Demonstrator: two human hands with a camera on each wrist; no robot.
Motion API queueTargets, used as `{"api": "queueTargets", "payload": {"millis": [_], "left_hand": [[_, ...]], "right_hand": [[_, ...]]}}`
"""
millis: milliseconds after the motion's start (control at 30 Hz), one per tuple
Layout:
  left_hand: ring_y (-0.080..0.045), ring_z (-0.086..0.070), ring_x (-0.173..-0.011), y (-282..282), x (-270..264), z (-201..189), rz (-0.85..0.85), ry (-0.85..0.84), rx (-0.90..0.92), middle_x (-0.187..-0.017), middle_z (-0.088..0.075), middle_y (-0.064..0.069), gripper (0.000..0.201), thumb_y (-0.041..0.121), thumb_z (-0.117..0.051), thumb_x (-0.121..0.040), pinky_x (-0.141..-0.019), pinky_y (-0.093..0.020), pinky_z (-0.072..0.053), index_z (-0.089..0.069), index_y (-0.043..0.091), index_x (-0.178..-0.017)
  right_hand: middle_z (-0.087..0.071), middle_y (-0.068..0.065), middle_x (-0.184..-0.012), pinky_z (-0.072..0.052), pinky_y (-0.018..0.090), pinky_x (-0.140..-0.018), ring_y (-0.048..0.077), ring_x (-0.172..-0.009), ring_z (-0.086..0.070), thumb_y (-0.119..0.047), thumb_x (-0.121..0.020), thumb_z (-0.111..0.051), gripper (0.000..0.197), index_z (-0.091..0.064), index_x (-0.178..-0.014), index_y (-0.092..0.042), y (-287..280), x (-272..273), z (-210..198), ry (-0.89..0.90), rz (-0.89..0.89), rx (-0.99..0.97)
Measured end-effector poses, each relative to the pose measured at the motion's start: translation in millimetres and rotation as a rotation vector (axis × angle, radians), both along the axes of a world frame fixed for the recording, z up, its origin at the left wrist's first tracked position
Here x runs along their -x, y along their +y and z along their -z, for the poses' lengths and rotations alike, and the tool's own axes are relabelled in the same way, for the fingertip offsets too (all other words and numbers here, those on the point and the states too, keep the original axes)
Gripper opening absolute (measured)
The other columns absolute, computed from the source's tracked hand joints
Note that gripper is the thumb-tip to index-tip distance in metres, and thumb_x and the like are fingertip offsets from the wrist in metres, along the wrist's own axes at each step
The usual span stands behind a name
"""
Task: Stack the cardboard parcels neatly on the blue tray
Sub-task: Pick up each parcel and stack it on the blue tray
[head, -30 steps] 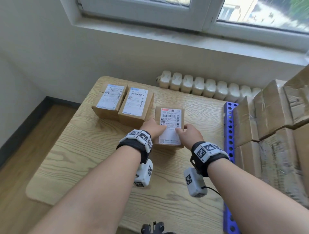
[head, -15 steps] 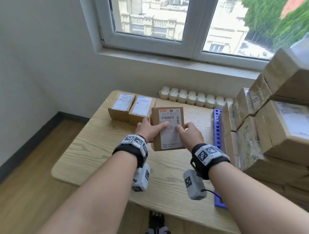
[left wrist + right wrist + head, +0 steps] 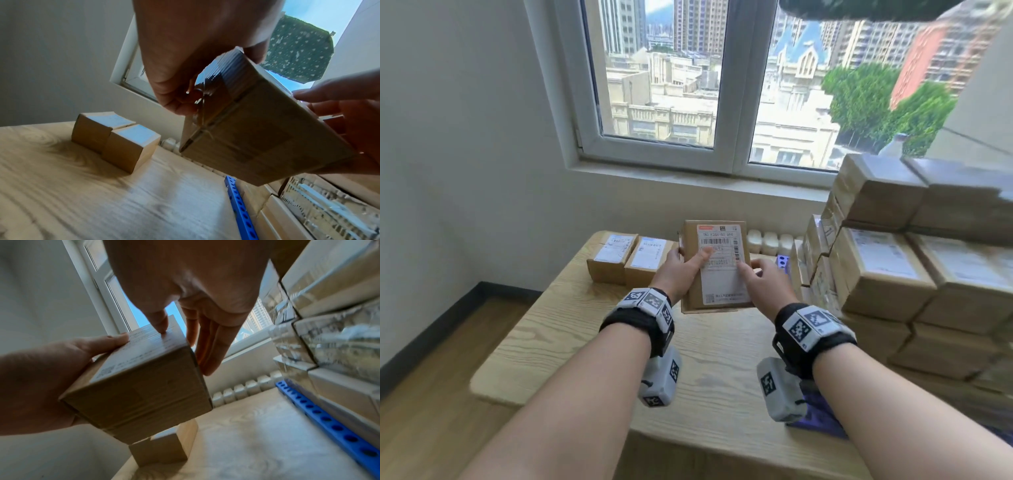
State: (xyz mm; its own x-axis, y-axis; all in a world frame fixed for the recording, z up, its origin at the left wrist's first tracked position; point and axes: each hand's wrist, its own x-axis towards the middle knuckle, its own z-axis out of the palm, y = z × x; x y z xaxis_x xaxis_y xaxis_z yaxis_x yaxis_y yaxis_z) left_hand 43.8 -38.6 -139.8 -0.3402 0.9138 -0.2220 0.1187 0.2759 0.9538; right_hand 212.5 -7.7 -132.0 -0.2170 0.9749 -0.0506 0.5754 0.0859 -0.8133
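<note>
A cardboard parcel [image 3: 717,270] with a white barcode label is held in the air above the table, between both hands. My left hand [image 3: 686,265] grips its left edge, thumb on the label and fingers underneath. My right hand [image 3: 751,272] holds its right edge, with the thumb on the label and the fingers [image 3: 207,350] along the side. The blue tray [image 3: 782,261] lies at the table's right edge, its perforated rim [image 3: 329,423] showing below a tall stack of parcels [image 3: 887,274]. Two more labelled parcels [image 3: 611,257] [image 3: 649,262] sit side by side at the table's far left.
The wooden table [image 3: 585,339] stands under a window [image 3: 688,85], with a white radiator [image 3: 770,241] behind it. The stacked parcels reach well above the held one on the right. Dark skirting and wooden floor [image 3: 431,394] lie to the left.
The parcel has come up off the table and now hangs higher, still gripped by both hands. The head view has tilted upward, showing more window and the taller stack.
</note>
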Motion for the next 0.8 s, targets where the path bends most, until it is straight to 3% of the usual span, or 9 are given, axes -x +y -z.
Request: {"api": "queueTargets", "payload": {"millis": [100, 167, 267, 367, 467, 533, 600, 667, 800], "left_hand": [[-0.019, -0.065, -0.099, 10, -14, -27, 0.015, -0.004, -0.076, -0.118, -0.065, -0.001, 0.061, 0.062, -0.060, -0.085, -0.090, -0.039, -0.053, -0.043, 0.024, -0.129], [-0.021, -0.065, -0.103, 22, -25, -43, 0.025, -0.001, -0.115, -0.121, -0.065, -0.003, 0.060, 0.059, -0.060, -0.087, -0.093, -0.041, -0.052, -0.043, 0.021, -0.132], [-0.019, -0.065, -0.097, 40, -46, -68, 0.064, 0.019, -0.154, -0.117, -0.066, -0.003, 0.062, 0.060, -0.057, -0.088, -0.077, -0.034, -0.053, -0.042, 0.020, -0.132], [-0.020, -0.067, -0.093, 58, -76, -88, 0.103, 0.002, -0.159, -0.110, -0.068, -0.002, 0.070, 0.068, -0.057, -0.083, -0.081, -0.038, -0.055, -0.043, 0.019, -0.131], [-0.022, -0.067, -0.095, 76, -111, -107, 0.137, -0.058, -0.194, -0.116, -0.067, -0.008, 0.068, 0.061, -0.058, -0.087, -0.068, -0.030, -0.054, -0.045, 0.012, -0.134], [-0.023, -0.069, -0.096, 88, -135, -117, 0.177, -0.038, -0.207, -0.115, -0.069, -0.008, 0.086, 0.074, -0.058, -0.077, -0.071, -0.032, -0.056, -0.047, 0.012, -0.136], [-0.025, -0.070, -0.096, 104, -153, -119, 0.192, 0.007, -0.211, -0.113, -0.070, -0.006, 0.112, 0.091, -0.055, -0.055, -0.081, -0.041, -0.057, -0.048, 0.015, -0.136], [-0.026, -0.069, -0.098, 119, -168, -116, 0.224, 0.041, -0.195, -0.114, -0.070, -0.005, 0.125, 0.099, -0.051, -0.042, -0.088, -0.049, -0.055, -0.048, 0.016, -0.136], [-0.025, -0.067, -0.102, 126, -199, -122, 0.263, 0.062, -0.177, -0.119, -0.068, -0.006, 0.110, 0.082, -0.055, -0.051, -0.087, -0.045, -0.054, -0.046, 0.016, -0.138]], "right_hand": [[-0.064, -0.005, -0.095, -0.056, 0.029, -0.070, 0.011, -0.084, -0.064, -0.041, -0.101, -0.047, 0.023, -0.053, -0.109, -0.020, 6, -16, -24, 0.092, 0.007, -0.074], [-0.062, -0.007, -0.093, -0.052, 0.023, -0.064, 0.007, -0.082, -0.062, -0.039, -0.101, -0.048, 0.024, -0.053, -0.112, -0.019, 13, -28, -41, 0.147, 0.024, -0.112], [-0.066, -0.002, -0.101, -0.059, 0.034, -0.077, 0.014, -0.089, -0.066, -0.042, -0.101, -0.048, 0.031, -0.053, -0.117, -0.016, 26, -50, -64, 0.206, 0.030, -0.127], [-0.065, -0.003, -0.101, -0.058, 0.036, -0.081, 0.016, -0.092, -0.066, -0.044, -0.101, -0.046, 0.035, -0.053, -0.121, -0.016, 39, -79, -84, 0.196, 0.041, -0.139], [-0.066, -0.001, -0.107, -0.058, 0.038, -0.084, 0.017, -0.095, -0.067, -0.048, -0.099, -0.048, 0.042, -0.053, -0.127, -0.017, 53, -112, -102, 0.259, 0.065, -0.119], [-0.067, 0.003, -0.110, -0.058, 0.041, -0.088, 0.020, -0.097, -0.067, -0.049, -0.098, -0.048, 0.045, -0.053, -0.128, -0.016, 62, -134, -112, 0.312, 0.077, -0.099], [-0.068, 0.008, -0.111, -0.057, 0.040, -0.089, 0.023, -0.097, -0.068, -0.046, -0.100, -0.045, 0.040, -0.055, -0.124, -0.015, 69, -154, -120, 0.369, 0.079, -0.077], [-0.068, 0.013, -0.112, -0.055, 0.043, -0.091, 0.027, -0.097, -0.067, -0.042, -0.102, -0.042, 0.037, -0.058, -0.119, -0.013, 74, -170, -127, 0.399, 0.097, -0.059], [-0.069, 0.014, -0.105, -0.052, 0.048, -0.095, 0.032, -0.098, -0.067, -0.041, -0.103, -0.035, 0.040, -0.062, -0.107, -0.012, 81, -198, -134, 0.377, 0.163, 0.022]]}}
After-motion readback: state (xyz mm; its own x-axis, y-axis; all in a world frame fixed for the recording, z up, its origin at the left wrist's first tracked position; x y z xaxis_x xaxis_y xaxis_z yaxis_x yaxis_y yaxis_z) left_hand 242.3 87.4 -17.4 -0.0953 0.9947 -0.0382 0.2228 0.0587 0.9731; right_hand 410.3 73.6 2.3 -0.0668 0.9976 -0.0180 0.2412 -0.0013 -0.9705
